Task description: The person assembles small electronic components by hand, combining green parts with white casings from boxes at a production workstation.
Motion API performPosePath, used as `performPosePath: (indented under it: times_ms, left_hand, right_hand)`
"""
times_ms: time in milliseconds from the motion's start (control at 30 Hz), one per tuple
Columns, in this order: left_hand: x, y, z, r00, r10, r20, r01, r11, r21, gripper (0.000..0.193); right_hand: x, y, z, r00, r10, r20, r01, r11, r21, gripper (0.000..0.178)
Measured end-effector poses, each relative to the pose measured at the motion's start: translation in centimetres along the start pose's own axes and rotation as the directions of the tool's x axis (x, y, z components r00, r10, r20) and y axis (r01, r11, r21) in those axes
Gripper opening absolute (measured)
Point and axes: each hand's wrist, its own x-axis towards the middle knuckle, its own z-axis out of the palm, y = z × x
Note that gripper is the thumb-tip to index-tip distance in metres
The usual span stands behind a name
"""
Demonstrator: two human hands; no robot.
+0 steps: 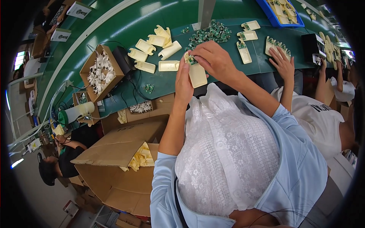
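Note:
My left hand (183, 86) grips a cream plastic shell (198, 76) by its side, above the near edge of the green table. A small green circuit board (192, 60) sits in the upper end of that shell. Bent over that end is my right hand (216, 60), its fingertips closed at the board; they partly hide it. Beyond my hands lies a heap of small green circuit boards (213, 33). Several cream shells (169, 50) without visible boards lie left of the heap. To its right, three shells with boards (245, 55) rest on the table.
A co-worker's hand (282, 64) touches a row of board-fitted shells (270, 46) at right. A blue bin (280, 26) of parts stands behind. On the left are a carton of white parts (85, 74) and a black box (123, 59) with cables. A large open carton (114, 152) stands below.

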Motion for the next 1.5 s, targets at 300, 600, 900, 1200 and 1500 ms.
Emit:
performPosePath:
  times_ms: [300,600,900,1200,1500]
  left_hand:
    - [0.3,-1.4,-1.3,0.995,0.063,-0.083,-0.040,0.965,0.258,0.047]
    - [0.4,-1.0,-1.0,0.983,0.129,-0.129,-0.014,0.760,0.650,0.042]
    - [-0.3,-0.1,1.2,0.964,0.060,-0.258,0.006,0.969,0.248,0.043]
    - [-0.1,-1.1,0.9,0.928,0.222,-0.301,-0.051,0.873,0.485,0.038]
    - [-0.2,-0.8,1.5,0.925,0.277,-0.261,-0.119,0.863,0.491,0.038]
  right_hand:
    - [-0.3,0.4,1.0,1.000,-0.022,0.001,0.022,0.998,-0.058,0.020]
    - [-0.8,0.4,1.7,0.997,-0.072,0.021,0.073,0.994,-0.076,0.021]
    - [-2.1,-0.1,2.3,0.825,0.524,0.214,-0.532,0.589,0.609,0.024]
    - [-3.1,-0.6,3.8,0.816,0.550,0.178,-0.535,0.603,0.592,0.028]
    - [-2.6,-1.4,3.5,0.883,0.465,0.069,-0.417,0.707,0.572,0.025]
